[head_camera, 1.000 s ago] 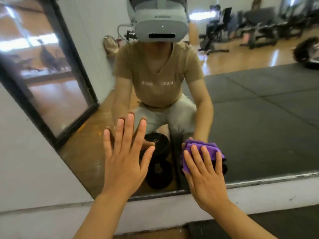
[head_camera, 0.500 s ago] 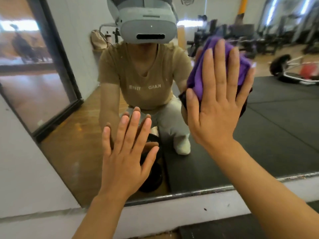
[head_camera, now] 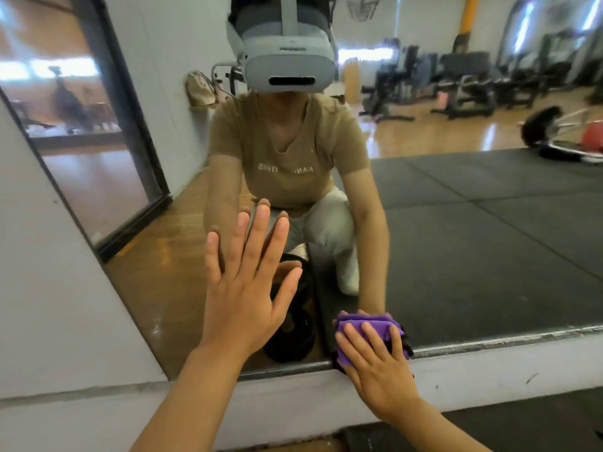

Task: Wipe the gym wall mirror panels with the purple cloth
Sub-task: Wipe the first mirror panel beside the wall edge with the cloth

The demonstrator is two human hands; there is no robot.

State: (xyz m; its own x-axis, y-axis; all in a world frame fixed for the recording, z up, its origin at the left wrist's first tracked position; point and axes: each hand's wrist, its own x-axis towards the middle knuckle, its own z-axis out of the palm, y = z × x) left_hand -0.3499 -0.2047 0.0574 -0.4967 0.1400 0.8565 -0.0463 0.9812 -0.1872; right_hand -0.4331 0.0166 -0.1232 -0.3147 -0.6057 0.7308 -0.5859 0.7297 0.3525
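Note:
The wall mirror panel [head_camera: 473,243] fills most of the view and reflects a crouching person in a headset. My left hand [head_camera: 244,288] lies flat on the glass low in the middle, fingers spread, holding nothing. My right hand [head_camera: 378,367] presses the folded purple cloth [head_camera: 368,324] against the glass at the mirror's bottom edge, just right of my left hand. Only the cloth's top and left side show past my fingers.
The mirror's bottom frame [head_camera: 489,342] runs above a white wall strip [head_camera: 98,419]. A black-framed panel [head_camera: 98,125] shows in the reflection at the left. Reflected black weight plates [head_camera: 293,334], dark floor mats [head_camera: 489,207] and gym machines [head_camera: 456,83] appear behind.
My right hand swept the purple cloth up the glass to head height, then back down to the mirror's bottom edge. My left hand stayed flat on the glass.

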